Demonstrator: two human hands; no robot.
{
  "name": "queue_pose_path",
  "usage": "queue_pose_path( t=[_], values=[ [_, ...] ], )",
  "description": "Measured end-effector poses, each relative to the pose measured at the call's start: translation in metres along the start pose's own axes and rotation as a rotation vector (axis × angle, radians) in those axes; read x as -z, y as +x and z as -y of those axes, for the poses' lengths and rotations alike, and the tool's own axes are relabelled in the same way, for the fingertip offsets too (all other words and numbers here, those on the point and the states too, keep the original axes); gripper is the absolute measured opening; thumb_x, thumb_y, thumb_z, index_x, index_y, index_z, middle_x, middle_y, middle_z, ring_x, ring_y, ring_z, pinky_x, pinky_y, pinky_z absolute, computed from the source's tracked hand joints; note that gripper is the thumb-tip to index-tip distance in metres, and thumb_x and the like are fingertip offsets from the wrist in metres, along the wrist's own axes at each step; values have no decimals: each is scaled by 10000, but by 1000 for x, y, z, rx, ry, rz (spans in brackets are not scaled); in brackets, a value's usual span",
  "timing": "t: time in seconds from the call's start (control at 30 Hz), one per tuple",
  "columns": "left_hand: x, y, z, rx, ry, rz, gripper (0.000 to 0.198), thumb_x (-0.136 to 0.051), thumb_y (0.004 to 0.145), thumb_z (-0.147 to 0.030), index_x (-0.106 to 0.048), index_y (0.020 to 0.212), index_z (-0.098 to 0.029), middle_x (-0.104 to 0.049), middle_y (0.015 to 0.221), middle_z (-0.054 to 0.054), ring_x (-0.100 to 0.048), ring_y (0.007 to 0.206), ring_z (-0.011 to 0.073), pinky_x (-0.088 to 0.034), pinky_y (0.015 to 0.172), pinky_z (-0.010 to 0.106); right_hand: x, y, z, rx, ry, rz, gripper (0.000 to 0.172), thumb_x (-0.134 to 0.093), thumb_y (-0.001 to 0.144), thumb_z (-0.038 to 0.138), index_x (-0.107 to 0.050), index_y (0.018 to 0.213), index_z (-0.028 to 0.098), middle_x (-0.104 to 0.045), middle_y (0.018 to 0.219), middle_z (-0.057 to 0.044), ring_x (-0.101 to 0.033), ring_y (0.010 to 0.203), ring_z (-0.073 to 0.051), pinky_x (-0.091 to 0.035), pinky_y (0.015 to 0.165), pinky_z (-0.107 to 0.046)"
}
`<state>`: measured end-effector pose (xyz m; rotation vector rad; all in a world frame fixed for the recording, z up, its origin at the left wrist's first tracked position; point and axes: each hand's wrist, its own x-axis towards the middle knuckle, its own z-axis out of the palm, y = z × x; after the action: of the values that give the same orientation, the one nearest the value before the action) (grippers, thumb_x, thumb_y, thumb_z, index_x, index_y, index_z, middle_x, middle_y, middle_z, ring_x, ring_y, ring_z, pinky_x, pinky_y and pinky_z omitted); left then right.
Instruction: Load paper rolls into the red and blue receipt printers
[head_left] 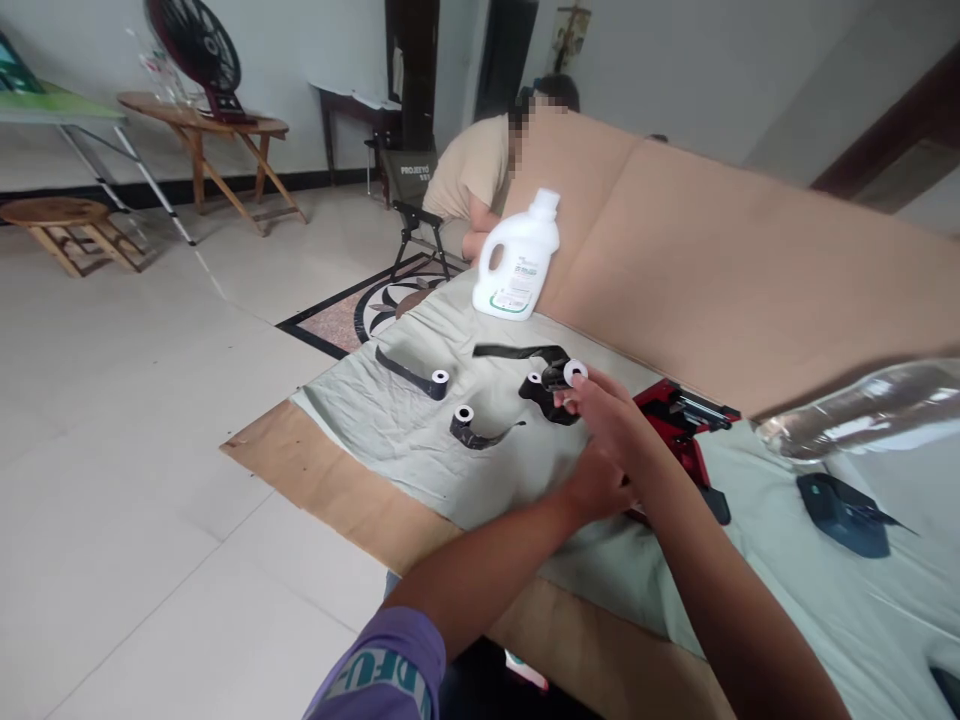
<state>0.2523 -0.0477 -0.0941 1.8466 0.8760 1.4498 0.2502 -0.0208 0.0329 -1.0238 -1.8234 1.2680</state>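
Note:
My right hand (606,402) is closed on a roll of black film (556,378), its white core end (575,373) showing past the fingertips. Just below it is my left hand (600,482), close to a red and black device (679,425); its fingers are hidden behind my right forearm. Beside the held roll, another roll with a white core (534,379) rests on the cloth, and a black strip (510,351) stretches out leftward. Two more black film rolls, one farther (439,384) and one nearer (463,416), stand on the cloth with loose tails unwound.
A white jug (517,265) stands at the back of the cloth-covered table (390,440), before a tall cardboard sheet (712,260). To the right lie a dark blue object (844,515) and a clear plastic-wrapped bundle (862,405). Behind, a person (472,165) sits near a folding chair (410,185).

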Motion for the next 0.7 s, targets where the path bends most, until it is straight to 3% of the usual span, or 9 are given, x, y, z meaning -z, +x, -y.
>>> queue_pose_path(
  t=[0.13,0.2,0.3,0.4,0.5,0.63,0.7],
  values=[
    [-4,-2,0,25,51,-54,310,-552,874,-231,-650,1155,-142,-675,1176,147,-611,1145,346,-487,963,435,12,-36,3,-134,511,12,296,-607,837,521,-624,902,233,-601,842,-59,-481,669,-184,-351,620,-329],
    [-3,-2,-1,38,57,-61,378,-534,899,-268,-599,1260,-175,-638,1281,145,-567,1227,339,-454,1031,454,19,-46,5,-197,637,20,329,-564,854,546,-620,926,229,-608,837,-65,-463,646,-180,-341,593,-319],
    [1,-2,-2,-26,5,-28,331,-532,906,-304,-612,1213,-210,-650,1263,133,-575,1205,315,-452,1040,478,33,-57,7,-230,689,36,391,-497,867,596,-593,929,222,-595,774,-47,-429,588,-162,-347,575,-309],
    [7,-3,-2,-112,-40,-44,181,-512,927,-304,-628,1025,-205,-686,1098,126,-615,1096,279,-475,976,465,52,-64,3,-228,609,55,408,-478,863,624,-546,892,222,-573,701,-18,-397,540,-140,-330,544,-291],
    [18,-5,-10,-188,114,-142,123,-495,931,-287,-572,881,-206,-667,943,91,-607,956,238,-476,877,423,74,-69,-1,-203,406,24,370,-526,865,600,-513,874,230,-538,645,23,-383,503,-117,-263,497,-263],
    [36,-2,-44,-489,381,-199,104,-581,856,-234,-520,773,-216,-584,747,20,-541,743,181,-445,742,346,103,-80,3,-159,-11,-158,359,-606,849,577,-582,971,240,-470,631,60,-407,552,-110,-282,518,-245],
    [44,8,-66,-510,440,-244,99,-648,822,-228,-550,835,-217,-607,827,27,-566,802,182,-459,771,337,114,-86,7,-192,-175,-138,374,-636,820,584,-604,927,227,-496,658,48,-445,609,-123,-317,548,-251]
  ],
)
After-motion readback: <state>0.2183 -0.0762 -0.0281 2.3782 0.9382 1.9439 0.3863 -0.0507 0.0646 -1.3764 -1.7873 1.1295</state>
